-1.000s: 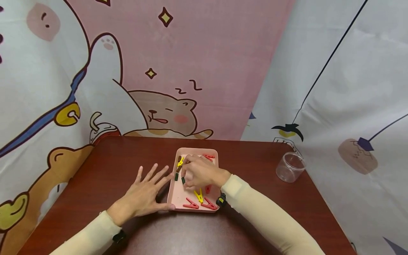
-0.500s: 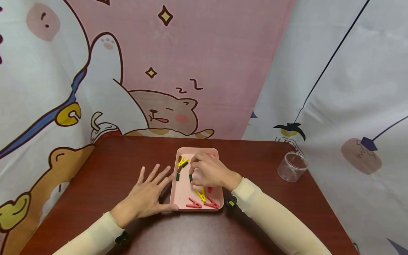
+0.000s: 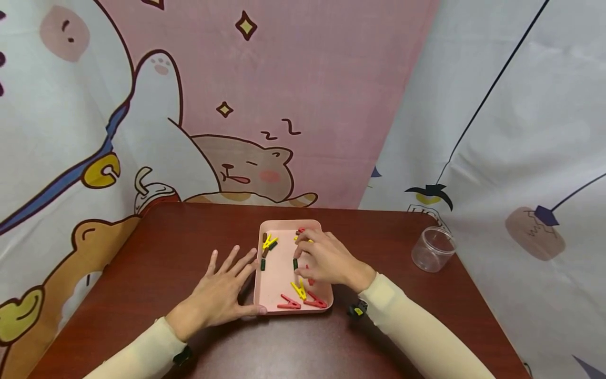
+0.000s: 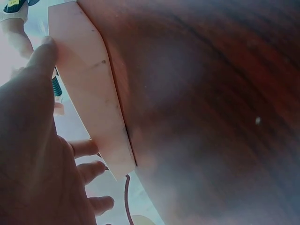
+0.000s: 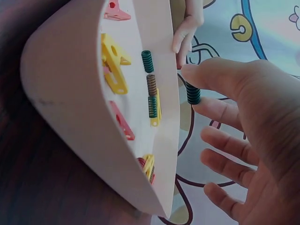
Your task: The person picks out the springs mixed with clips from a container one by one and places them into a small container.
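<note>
My right hand (image 3: pixel 327 259) is over the right half of the pink tray (image 3: pixel 279 279), pinching a dark green spring (image 3: pixel 295 264). In the right wrist view that spring (image 5: pixel 192 93) is held between thumb and index finger, the other fingers apart from it. My left hand (image 3: pixel 216 288) lies spread at the tray's left side, thumb at the near left corner and fingertips by the left rim. Green and brown springs with a yellow clip (image 3: pixel 269 242) lie along the tray's left side. Red clips (image 3: pixel 290 302) and a yellow clip (image 3: pixel 299 289) lie near the front.
A clear round container (image 3: pixel 433 249) stands at the right of the brown table (image 3: pixel 369 231). More clips lie at the tray's far right, partly behind my right hand. A printed cloth (image 3: pixel 331 105) hangs behind the table.
My right hand has moved right across the tray with the green spring pinched in it, uncovering tray floor at the middle. My left hand has barely moved.
</note>
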The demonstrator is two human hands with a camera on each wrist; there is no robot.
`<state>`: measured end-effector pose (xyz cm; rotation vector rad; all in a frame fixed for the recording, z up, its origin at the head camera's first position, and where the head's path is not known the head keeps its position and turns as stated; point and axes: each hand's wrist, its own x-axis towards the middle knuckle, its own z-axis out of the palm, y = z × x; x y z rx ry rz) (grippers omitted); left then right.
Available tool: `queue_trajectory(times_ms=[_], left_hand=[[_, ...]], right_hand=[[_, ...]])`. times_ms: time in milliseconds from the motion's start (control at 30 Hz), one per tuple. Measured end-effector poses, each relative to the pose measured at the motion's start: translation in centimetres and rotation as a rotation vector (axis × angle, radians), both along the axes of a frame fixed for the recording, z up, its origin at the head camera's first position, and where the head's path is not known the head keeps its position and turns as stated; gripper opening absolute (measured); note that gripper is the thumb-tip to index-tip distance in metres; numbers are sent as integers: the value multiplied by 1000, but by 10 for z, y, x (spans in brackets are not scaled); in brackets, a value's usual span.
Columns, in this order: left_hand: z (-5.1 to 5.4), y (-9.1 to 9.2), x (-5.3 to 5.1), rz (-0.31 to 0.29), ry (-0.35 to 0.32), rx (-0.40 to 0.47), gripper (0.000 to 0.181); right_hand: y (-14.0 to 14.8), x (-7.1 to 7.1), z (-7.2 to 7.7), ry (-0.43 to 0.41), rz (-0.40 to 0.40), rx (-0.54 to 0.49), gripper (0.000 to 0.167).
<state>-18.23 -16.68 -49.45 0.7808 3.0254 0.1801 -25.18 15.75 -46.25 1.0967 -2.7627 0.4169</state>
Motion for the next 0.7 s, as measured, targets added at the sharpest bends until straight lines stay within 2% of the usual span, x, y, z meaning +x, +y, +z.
queue_trajectory(times_ms=[167, 433, 700], left_hand=[[0, 0, 1, -1, -24, 29, 120], [-2, -1, 0, -21, -25, 31, 121], [-2, 0, 1, -33, -36, 32, 121]], right_hand=[[9, 5, -1, 2, -37, -20, 30], [24, 12, 0, -29, -85, -67, 30], [41, 17, 1, 43, -96, -78, 30]])
